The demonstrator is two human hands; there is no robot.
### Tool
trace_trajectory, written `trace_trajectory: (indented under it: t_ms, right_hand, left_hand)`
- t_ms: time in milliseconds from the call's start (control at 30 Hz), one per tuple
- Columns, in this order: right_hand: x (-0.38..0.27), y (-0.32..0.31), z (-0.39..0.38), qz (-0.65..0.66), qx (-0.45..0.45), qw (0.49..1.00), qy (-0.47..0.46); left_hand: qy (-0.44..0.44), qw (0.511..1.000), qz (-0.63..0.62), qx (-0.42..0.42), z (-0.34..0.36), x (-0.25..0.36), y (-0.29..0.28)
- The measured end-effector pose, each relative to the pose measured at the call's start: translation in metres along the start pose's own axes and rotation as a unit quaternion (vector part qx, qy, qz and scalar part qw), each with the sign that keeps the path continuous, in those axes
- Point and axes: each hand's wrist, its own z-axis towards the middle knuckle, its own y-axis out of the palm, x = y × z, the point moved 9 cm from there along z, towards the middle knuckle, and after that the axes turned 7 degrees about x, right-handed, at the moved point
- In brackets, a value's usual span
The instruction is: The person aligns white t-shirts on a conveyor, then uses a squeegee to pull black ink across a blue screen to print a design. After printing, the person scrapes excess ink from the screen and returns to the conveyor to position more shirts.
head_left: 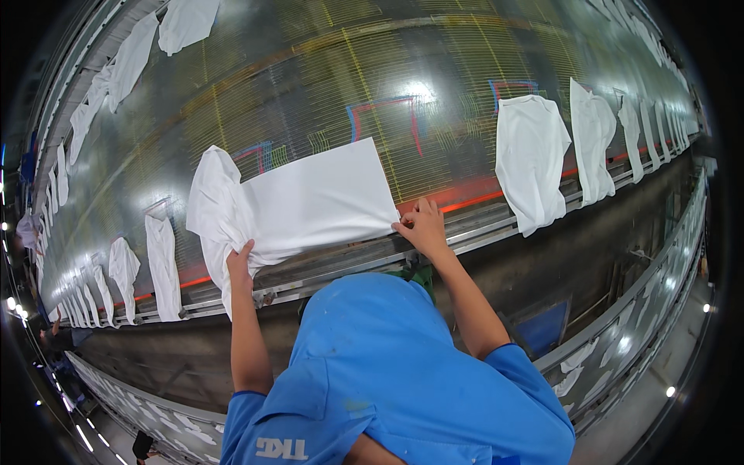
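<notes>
1. Blue work shirt (pixel 364 341) fills my view at six o'clock, nearest the camera, its wearer leaning over a long dark table (pixel 294 93).
2. White cloth (pixel 318 201), apparently a garment, lies at ten o'clock from centre: smooth toward three o'clock, bunched toward nine, with folds draping over the metal rail (pixel 473 244) on the near edge.
3. I see the left hand (pixel 240 267) between eight and nine o'clock, closed on gathered folds; its thumb shows, but I cannot tell how the hidden fingers sit.
4. At three o'clock, near centre, the right hand (pixel 422 226) pinches the cloth's near corner between thumb and forefinger, other fingers loosely curled.
5. Another white piece (pixel 531 159) lies at two o'clock, apart from it.
6. I judge the step in hand as spreading and squaring the cloth; the next move calls for holding that corner while the left hand draws the bunched end flat.
</notes>
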Motion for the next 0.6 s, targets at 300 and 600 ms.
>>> trace_trajectory:
  t_ms: [300,600]
  right_hand:
    - [0.004,0.002,0.000,0.021,0.007,1.000,-0.002]
    - [0.000,0.002,-0.010,-0.007,-0.004,1.000,-0.011]
  left_hand:
    - [-0.015,1.000,0.012,-0.015,-0.002,-0.003,0.002]
    - [0.006,1.000,0.010,-0.008,-0.011,-0.002,-0.005]
